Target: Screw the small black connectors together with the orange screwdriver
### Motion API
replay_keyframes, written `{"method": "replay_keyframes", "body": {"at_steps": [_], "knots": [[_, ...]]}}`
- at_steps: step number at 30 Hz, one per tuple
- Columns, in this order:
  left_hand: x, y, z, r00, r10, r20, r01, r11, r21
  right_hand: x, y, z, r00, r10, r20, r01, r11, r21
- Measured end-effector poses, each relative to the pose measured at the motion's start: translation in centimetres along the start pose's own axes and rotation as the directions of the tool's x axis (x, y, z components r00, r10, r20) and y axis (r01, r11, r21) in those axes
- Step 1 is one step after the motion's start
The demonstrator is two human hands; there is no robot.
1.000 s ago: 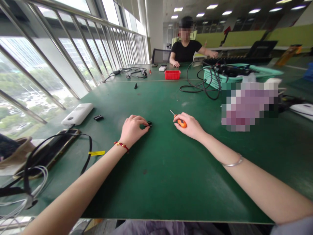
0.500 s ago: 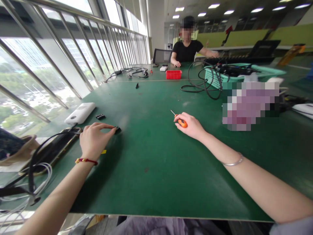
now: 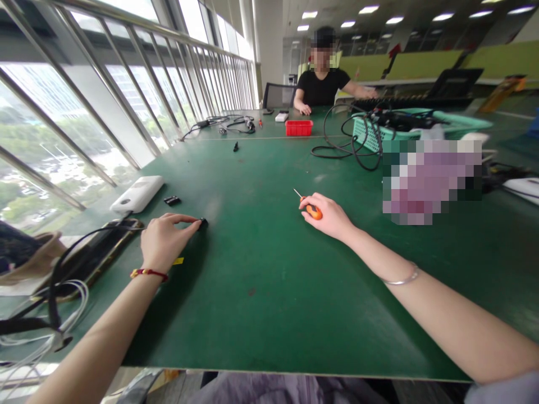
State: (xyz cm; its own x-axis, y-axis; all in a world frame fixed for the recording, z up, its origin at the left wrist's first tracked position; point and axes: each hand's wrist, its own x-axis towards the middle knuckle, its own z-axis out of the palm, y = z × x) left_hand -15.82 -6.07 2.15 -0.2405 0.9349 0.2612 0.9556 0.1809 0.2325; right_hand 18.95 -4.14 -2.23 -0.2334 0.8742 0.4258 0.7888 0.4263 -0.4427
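My left hand (image 3: 163, 240) rests on the green table (image 3: 269, 292) with its fingertips pinched on a small black part (image 3: 203, 223) at the table's left middle. My right hand (image 3: 330, 216) lies further right, its fingers wrapped round an orange-handled screwdriver (image 3: 310, 208) whose thin tip points up and left. A second small black part (image 3: 172, 200) lies just beyond my left hand, beside a white power bank (image 3: 136, 194).
A black tablet with strap and cables (image 3: 80, 264) sits at the near left. A red tray (image 3: 298, 128), black cables (image 3: 349, 148) and a teal basket (image 3: 404, 126) are at the far side. A person in black sits at the far end.
My left hand has slid the small black part from the table's centre leftwards towards the tablet; since half a second ago it has hardly moved. My right hand stays put.
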Motion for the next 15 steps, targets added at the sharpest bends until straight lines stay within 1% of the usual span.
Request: {"method": "replay_keyframes", "body": {"at_steps": [6,12,15], "knots": [[-0.20,0.27,-0.07,1.000,0.005,0.001,-0.005,1.000,0.015,-0.01,0.10,0.02,1.000,0.008,0.017,-0.008,1.000,-0.003],[-0.37,0.56,-0.34,1.000,-0.006,0.008,0.006,1.000,0.016,0.00,0.05,-0.02,1.000,0.001,0.009,-0.001,1.000,-0.012],[-0.46,0.57,-0.47,1.000,-0.006,0.024,0.006,1.000,0.021,0.01,0.08,0.02,1.000,-0.005,0.011,0.005,1.000,-0.010]]}}
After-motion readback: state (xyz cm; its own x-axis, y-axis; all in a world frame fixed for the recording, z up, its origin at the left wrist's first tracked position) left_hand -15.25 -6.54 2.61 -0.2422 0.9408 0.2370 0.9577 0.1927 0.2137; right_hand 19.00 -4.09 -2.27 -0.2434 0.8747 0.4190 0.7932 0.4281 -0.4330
